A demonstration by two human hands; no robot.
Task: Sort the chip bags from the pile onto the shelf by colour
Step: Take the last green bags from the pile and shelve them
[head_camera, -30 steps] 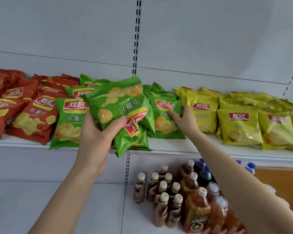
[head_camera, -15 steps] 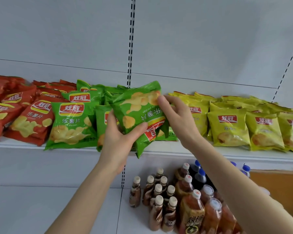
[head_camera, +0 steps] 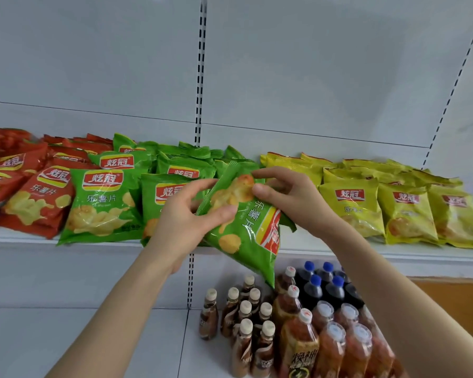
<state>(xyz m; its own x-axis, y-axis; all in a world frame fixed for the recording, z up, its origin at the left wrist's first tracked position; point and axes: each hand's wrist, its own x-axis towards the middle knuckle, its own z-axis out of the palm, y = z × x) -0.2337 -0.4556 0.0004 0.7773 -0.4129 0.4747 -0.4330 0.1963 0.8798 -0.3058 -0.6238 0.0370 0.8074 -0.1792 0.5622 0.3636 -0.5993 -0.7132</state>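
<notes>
A green chip bag (head_camera: 246,230) hangs tilted in front of the white shelf (head_camera: 339,248), its lower corner below the shelf edge. My left hand (head_camera: 186,214) grips its left side, thumb on the front. My right hand (head_camera: 287,197) pinches its upper right part. Behind it, several green bags (head_camera: 104,203) lie in the shelf's middle. Red bags (head_camera: 36,197) fill the left end and yellow bags (head_camera: 404,211) the right.
Below the shelf stand several brown bottles (head_camera: 246,323), orange drink bottles (head_camera: 333,347) and dark blue-capped bottles (head_camera: 320,290). A slotted upright (head_camera: 201,72) runs up the white back wall. An orange-brown panel (head_camera: 453,304) sits at the lower right.
The green bag has swung rightward and turned more upright, held lower in front of the shelf. My right hand went from the shelved bags to gripping its upper part.
</notes>
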